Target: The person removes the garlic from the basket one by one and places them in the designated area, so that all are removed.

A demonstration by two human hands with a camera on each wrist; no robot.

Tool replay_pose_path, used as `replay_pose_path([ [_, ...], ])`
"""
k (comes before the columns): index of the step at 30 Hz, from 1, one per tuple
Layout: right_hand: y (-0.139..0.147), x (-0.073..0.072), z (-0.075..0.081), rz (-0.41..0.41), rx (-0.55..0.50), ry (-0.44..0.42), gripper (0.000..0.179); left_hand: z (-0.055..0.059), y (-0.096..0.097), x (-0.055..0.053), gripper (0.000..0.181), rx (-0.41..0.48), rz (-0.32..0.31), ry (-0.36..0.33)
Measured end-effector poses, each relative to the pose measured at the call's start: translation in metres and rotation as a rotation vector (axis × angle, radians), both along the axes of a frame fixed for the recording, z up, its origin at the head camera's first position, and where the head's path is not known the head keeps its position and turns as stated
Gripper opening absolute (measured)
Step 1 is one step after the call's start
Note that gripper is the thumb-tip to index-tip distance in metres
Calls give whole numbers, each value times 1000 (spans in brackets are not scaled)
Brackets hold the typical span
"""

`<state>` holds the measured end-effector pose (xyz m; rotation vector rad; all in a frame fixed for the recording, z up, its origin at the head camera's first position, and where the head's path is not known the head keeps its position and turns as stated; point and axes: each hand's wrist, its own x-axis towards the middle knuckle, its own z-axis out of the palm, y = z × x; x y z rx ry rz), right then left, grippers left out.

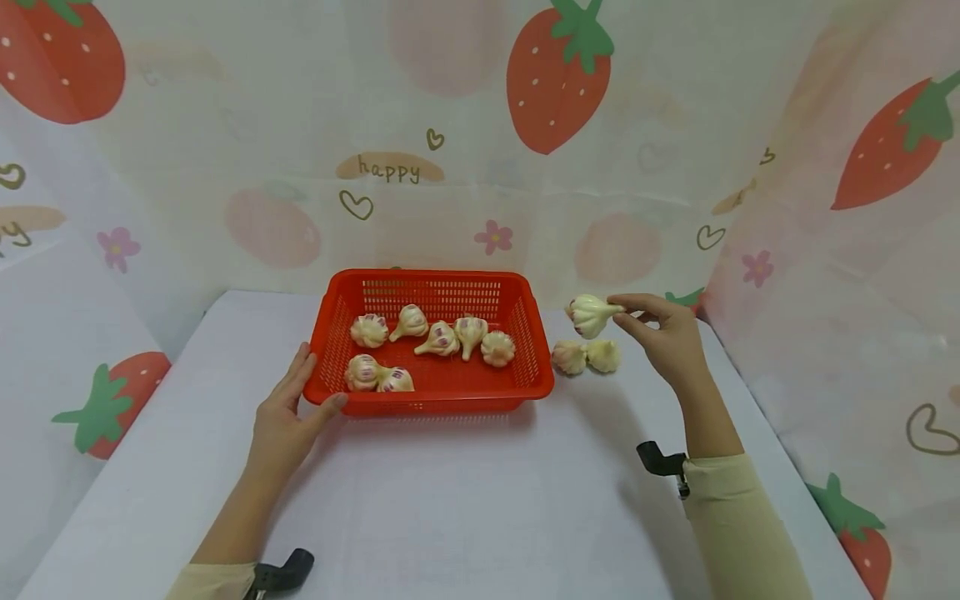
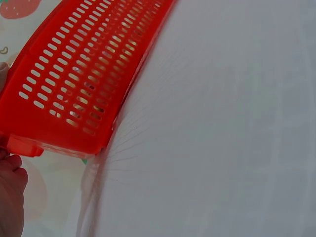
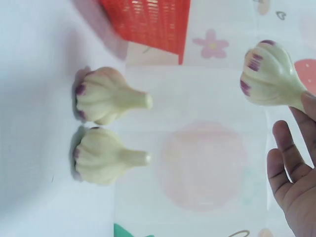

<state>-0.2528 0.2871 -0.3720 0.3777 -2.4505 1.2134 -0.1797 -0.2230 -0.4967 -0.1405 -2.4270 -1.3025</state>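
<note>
A red plastic basket (image 1: 435,406) stands on the white table, with several garlic bulbs (image 1: 441,339) lying inside. My left hand (image 1: 288,421) holds its front left corner, thumb at the front rim and fingers along the left side. The left wrist view shows the basket's slotted wall (image 2: 74,74) close up. To the basket's right, my right hand (image 1: 667,337) pinches a garlic bulb (image 1: 590,315) by its stem, raised above the table. Two more garlic bulbs (image 3: 106,96) stand side by side on the table below it, stems up.
White cloth covers the table (image 1: 480,508). Behind and at both sides hangs a pale curtain (image 1: 465,108) printed with strawberries, flowers and hearts. The basket's right end lies close to the two bulbs on the table.
</note>
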Motion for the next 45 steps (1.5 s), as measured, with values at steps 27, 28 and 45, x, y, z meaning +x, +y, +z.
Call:
replay_pose_path([
  [27,62,-31,-32,-224,28,-69,28,1,-2,-2,84,-10,-18,22],
  [28,63,-31,-34,-235,32,-75,28,1,-2,-2,84,-13,-18,22],
  [45,89,-36,-66,-290,141,-115,29,0,-2,-1,84,-9,-11,22],
])
